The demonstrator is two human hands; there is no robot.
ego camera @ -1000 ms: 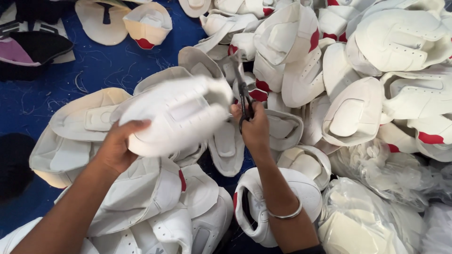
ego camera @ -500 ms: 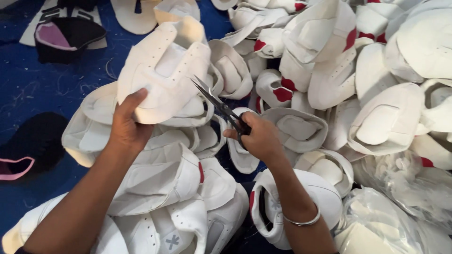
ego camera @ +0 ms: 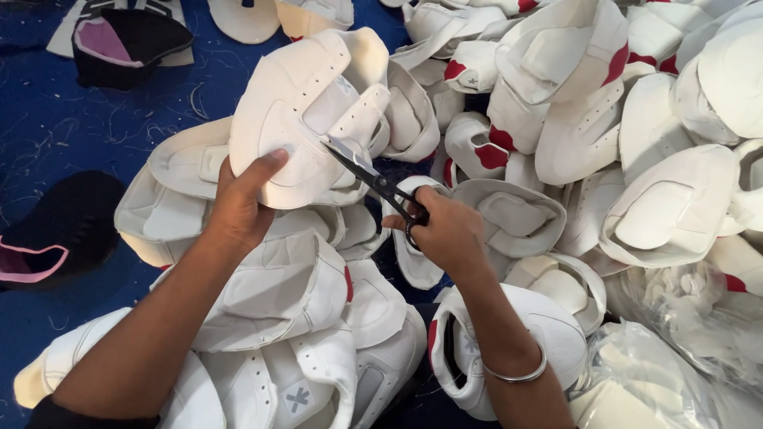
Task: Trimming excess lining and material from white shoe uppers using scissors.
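My left hand (ego camera: pixel 238 202) grips a white shoe upper (ego camera: pixel 306 119) by its lower edge and holds it up, with its inner side facing me. My right hand (ego camera: pixel 445 234) holds small black scissors (ego camera: pixel 373 179) by the loops. The blades point up and to the left, and their tips touch the upper near its middle seam. A thin metal bangle (ego camera: pixel 517 373) circles my right wrist.
Several white shoe uppers with red patches (ego camera: pixel 572 103) are heaped across the right and centre on a blue surface (ego camera: pixel 71 127). More white uppers (ego camera: pixel 270 318) lie under my arms. Black and pink pieces (ego camera: pixel 63 230) lie at the left, and clear plastic bags (ego camera: pixel 683 334) at the lower right.
My left hand has lifted and turned the white upper so that its inside faces me. My right hand has brought the scissors from beside the pile up to the upper's edge.
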